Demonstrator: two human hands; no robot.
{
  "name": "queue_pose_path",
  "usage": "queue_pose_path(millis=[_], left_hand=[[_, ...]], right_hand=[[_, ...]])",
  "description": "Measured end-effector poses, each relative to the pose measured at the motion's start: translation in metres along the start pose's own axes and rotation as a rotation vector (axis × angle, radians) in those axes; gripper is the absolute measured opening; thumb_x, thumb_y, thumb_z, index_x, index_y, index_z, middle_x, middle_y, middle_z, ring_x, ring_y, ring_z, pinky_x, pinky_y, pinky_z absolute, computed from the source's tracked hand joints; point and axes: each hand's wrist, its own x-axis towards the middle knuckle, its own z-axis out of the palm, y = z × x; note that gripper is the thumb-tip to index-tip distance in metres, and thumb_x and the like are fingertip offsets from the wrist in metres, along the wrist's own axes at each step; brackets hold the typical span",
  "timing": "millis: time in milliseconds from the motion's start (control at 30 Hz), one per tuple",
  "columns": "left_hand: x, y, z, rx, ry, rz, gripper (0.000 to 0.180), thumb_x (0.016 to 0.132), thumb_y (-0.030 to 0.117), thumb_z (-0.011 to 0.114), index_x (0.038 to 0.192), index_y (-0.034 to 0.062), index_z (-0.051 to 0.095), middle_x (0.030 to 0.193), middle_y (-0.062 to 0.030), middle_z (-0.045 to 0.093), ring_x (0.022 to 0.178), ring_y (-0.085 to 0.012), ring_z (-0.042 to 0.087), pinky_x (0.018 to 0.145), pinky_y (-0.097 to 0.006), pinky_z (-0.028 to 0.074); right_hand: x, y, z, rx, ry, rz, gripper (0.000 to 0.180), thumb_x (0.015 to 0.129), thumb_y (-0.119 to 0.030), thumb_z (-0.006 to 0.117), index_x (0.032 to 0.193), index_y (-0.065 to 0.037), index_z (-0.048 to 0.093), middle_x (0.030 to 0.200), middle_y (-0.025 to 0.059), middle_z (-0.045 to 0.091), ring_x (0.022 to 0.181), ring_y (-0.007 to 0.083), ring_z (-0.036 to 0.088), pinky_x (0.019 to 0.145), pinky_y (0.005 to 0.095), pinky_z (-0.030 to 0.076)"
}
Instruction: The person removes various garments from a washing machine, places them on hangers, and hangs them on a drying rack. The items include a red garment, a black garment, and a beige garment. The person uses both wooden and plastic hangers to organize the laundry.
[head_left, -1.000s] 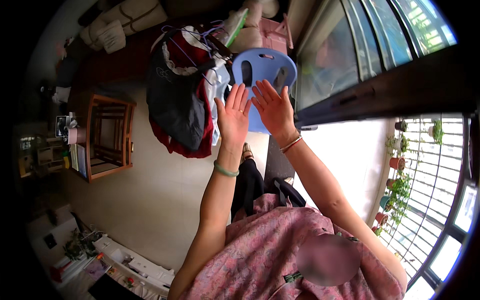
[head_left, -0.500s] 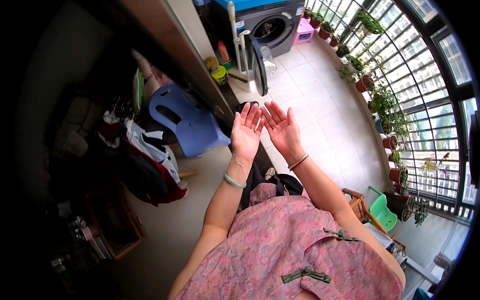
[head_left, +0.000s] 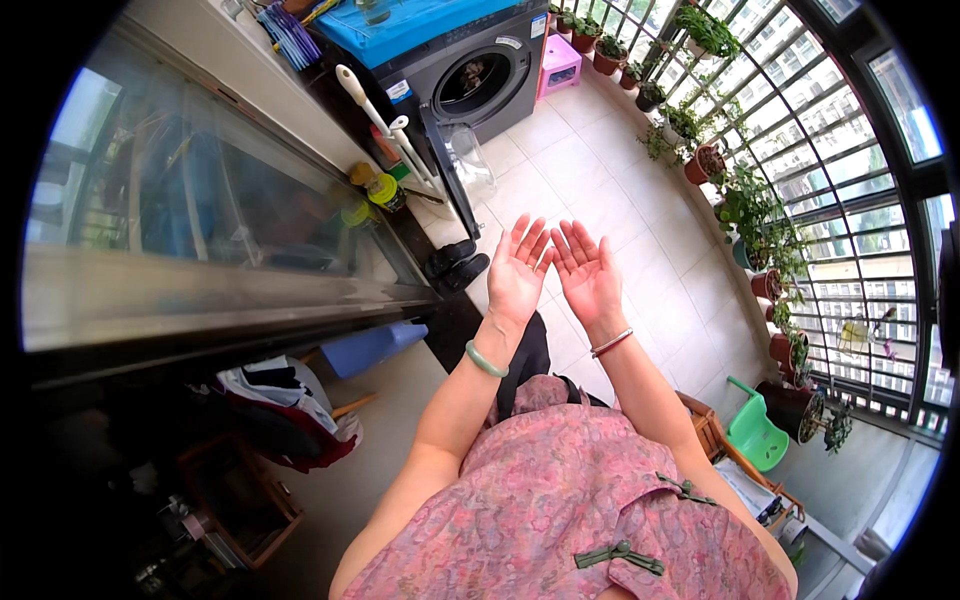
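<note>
Both palms face up in front of me, side by side, with nothing in them. My left hand [head_left: 516,275] has its fingers stretched out, and a pale green bangle [head_left: 486,360] circles that wrist. Close beside it, my right hand [head_left: 590,280] is open too, its wrist ringed by a thin bracelet [head_left: 611,343]. Beyond the hands stands a dark grey front-loading washing machine [head_left: 480,80], its round door [head_left: 450,170] swung open toward me. Dark shoes [head_left: 458,265] lie on the floor left of my left hand.
A sliding glass door [head_left: 220,190] runs along the left, with a blue chair [head_left: 372,347] partly behind it. White-handled tools [head_left: 380,115] lean by the washer. A pink stool [head_left: 560,65] stands right of it. Potted plants [head_left: 705,163] line the barred window; a green chair [head_left: 758,432] sits at right.
My view has shifted forward onto the tiled balcony. The glass door now fills the left and covers much of the blue chair. My hands stay open, palms up.
</note>
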Motion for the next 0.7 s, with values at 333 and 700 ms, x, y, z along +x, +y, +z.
queue_pose_path(millis=[333,700], left_hand=[[0.189,0.008,0.049,-0.112,0.105,0.016,0.036,0.101,0.026,0.046,0.133,0.011,0.051,0.128,-0.0069,0.058,0.113,-0.0181,0.056,0.098,-0.037,0.045],[0.386,0.01,0.062,-0.317,0.27,0.335,0.041,0.099,0.028,0.049,0.137,0.0126,0.046,0.133,-0.0058,0.053,0.114,-0.0172,0.054,0.099,-0.036,0.044]], right_hand=[[0.2,-0.072,0.024,-0.079,0.035,0.158,0.042,0.102,-0.03,0.043,0.13,0.001,0.05,0.138,0.0158,0.05,0.13,0.0288,0.046,0.109,0.0408,0.037],[0.447,-0.11,0.028,-0.308,-0.018,0.56,0.046,0.101,-0.032,0.045,0.135,-0.001,0.048,0.146,0.0138,0.043,0.134,0.0296,0.04,0.112,0.0426,0.034]])
